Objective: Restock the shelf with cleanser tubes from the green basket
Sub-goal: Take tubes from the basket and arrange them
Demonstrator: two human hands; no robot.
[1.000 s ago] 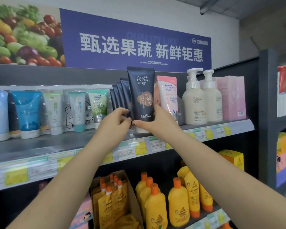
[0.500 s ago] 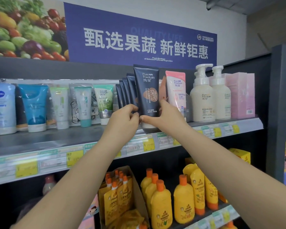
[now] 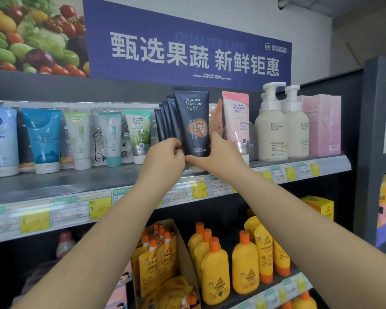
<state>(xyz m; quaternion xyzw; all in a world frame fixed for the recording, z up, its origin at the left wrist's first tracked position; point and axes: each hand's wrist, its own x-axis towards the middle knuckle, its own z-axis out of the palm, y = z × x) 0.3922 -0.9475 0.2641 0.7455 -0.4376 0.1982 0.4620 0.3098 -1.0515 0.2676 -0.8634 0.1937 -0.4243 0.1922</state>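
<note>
Two hands hold a dark Pure Fountain cleanser tube upright at the front of its row on the upper shelf.

From left: a Nivea tube is cut off at the frame edge; blue, white and green tubes follow, their small print unreadable. The left hand, fingers curled, pinches the tube's lower left edge; the right hand grips its lower right side and hides most of the cap. The navy tube reads "Pure Fountain", "纯泉", "深泥" on a brown patch, and "FOR MEN". Identical tubes stand behind it, mostly hidden. A pink Pure Fountain tube and pump bottles stand to the right. The price tags are blurred.
</note>
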